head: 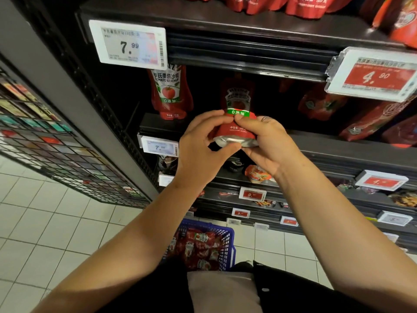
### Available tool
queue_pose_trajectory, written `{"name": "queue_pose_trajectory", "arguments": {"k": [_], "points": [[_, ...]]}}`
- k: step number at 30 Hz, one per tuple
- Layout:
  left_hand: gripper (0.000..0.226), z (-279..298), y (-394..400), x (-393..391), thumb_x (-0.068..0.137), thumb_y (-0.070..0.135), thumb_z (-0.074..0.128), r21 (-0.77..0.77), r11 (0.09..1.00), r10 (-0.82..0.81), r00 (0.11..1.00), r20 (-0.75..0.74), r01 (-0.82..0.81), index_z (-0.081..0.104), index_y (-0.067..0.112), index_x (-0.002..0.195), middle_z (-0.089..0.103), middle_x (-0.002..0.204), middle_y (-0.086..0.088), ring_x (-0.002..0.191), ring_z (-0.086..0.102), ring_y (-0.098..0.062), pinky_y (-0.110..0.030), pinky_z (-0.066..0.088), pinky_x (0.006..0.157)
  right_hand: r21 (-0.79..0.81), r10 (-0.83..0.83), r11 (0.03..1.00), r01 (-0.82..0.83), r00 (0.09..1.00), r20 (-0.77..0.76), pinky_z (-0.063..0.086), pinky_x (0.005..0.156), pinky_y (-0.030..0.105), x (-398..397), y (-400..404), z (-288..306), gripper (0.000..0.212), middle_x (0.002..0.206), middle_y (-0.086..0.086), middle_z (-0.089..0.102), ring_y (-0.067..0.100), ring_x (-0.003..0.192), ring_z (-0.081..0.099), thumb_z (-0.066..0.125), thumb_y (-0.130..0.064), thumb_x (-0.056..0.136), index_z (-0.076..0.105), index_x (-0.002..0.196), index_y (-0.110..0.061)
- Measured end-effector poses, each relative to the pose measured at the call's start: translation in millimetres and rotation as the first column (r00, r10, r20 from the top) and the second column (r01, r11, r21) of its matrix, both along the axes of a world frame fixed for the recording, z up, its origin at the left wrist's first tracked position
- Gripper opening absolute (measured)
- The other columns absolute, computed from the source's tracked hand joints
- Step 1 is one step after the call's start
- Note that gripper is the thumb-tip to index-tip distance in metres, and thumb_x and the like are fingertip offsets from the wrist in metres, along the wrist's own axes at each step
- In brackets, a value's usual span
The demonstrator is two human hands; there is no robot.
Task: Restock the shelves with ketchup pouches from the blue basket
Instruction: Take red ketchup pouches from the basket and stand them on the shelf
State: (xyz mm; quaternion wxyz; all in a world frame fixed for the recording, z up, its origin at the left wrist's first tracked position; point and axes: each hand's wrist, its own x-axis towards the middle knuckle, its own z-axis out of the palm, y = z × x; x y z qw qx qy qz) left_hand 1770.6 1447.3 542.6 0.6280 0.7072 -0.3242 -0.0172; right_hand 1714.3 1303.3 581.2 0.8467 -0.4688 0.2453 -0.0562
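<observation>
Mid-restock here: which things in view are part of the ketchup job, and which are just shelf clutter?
Job:
ketchup pouch held by left hand and right hand
blue basket of pouches
shelved pouch
7.99 price tag

Not the job:
4.90 price tag
wire rack
orange packet

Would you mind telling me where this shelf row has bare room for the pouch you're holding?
The free patch is the dark gap right of the standing ketchup pouch, behind the held pouch that both the left hand and right hand grip. Further right it is crowded with leaning red pouches.
</observation>
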Motion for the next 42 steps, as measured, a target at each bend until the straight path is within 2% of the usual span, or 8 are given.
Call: {"name": "queue_pose_trajectory", "arguments": {"k": [8,12,19,22,25,28,35,42], "points": [[0.06,-5,-1,1,0.069,0.005,0.088,0.077,0.996,0.049,0.995,0.086,-0.056,0.06,0.021,0.119,0.05,0.132,0.002,0.125,0.056,-0.022,-0.042,0.055,0.098,-0.098,-0.019,0.995,0.016,0.999,-0.028,0.06,0.085,0.052,2,-5,6,0.053,0.114,0.025,0.068,0.035,0.1,0.073,0.077,0.005,0.08,0.046,0.123,0.001],[0.064,0,16,14,0.076,0.023,0.084,0.239,0.97,-0.01,0.975,0.221,-0.044,0.052,0.023,0.132,0.046,0.137,0.001,0.122,0.055,-0.011,-0.026,0.053,0.097,-0.247,-0.038,0.969,0.01,0.994,-0.107,0.06,0.085,0.051,7,-17,8,0.056,0.11,0.026,0.072,0.036,0.099,0.073,0.079,0.007,0.07,0.056,0.121,0.01],[0.063,12,48,65,0.072,0.032,0.085,0.16,0.808,0.538,0.821,0.19,-0.567,0.053,0.006,0.119,0.051,0.115,-0.004,0.1,0.052,-0.005,-0.029,0.051,0.089,-0.452,-0.104,0.892,-0.021,0.963,-0.249,0.059,0.077,0.037,42,-34,3,0.023,0.096,0.008,0.076,0.02,0.079,0.069,0.076,-0.006,0.08,0.073,0.103,-0.003],[0.1,12,37,77,0.068,0.033,0.09,0.227,0.819,0.503,0.85,0.157,-0.526,0.035,0.003,0.145,0.04,0.133,-0.011,0.114,0.045,0.001,-0.011,0.043,0.1,-0.607,-0.165,0.789,0.097,0.984,-0.058,0.06,0.086,0.042,59,-32,-1,0.043,0.115,0.01,0.073,0.021,0.098,0.071,0.083,-0.005,0.071,0.066,0.109,-0.017],[0.115,8,22,86,0.067,0.028,0.089,0.23,0.831,0.494,0.862,0.112,-0.507,0.019,0.011,0.156,0.034,0.145,-0.016,0.111,0.041,0.003,0.009,0.031,0.088,-0.75,-0.202,0.628,0.208,0.974,0.101,0.059,0.091,0.043,74,-31,-6,0.065,0.122,0.004,0.069,0.019,0.111,0.067,0.086,-0.007,0.068,0.056,0.125,-0.015],[0.11,1,11,97,0.071,0.023,0.087,0.231,0.814,0.519,0.846,0.126,-0.534,0.019,0.017,0.157,0.038,0.147,-0.013,0.127,0.048,-0.021,-0.007,0.041,0.093,-0.824,-0.182,0.51,0.249,0.967,0.18,0.048,0.108,0.039,90,-36,-15,0.073,0.132,0.003,0.061,0.017,0.124,0.058,0.08,-0.007,0.075,0.046,0.139,-0.011],[0.107,-6,-1,133,0.074,0.029,0.088,0.34,0.773,0.508,0.844,0.174,-0.535,0.021,0.014,0.156,0.04,0.148,-0.008,0.135,0.045,-0.017,0.003,0.028,0.083,-0.891,-0.086,0.401,0.213,0.977,0.195,0.043,0.111,0.037,111,-47,-30,0.082,0.143,0.006,0.055,0.016,0.132,0.052,0.075,-0.013,0.084,0.03,0.152,-0.007],[0.102,6,-17,182,0.081,0.03,0.083,0.446,0.731,0.461,0.856,0.236,-0.516,0.018,0.003,0.155,0.033,0.153,-0.012,0.14,0.038,-0.019,-0.018,0.031,0.112,-0.915,-0.074,0.331,0.23,0.973,0.218,0.042,0.104,0.011,119,-53,-41,0.074,0.141,0.0,0.055,0.006,0.125,0.054,0.072,-0.017,0.09,0.032,0.151,-0.008]]}}
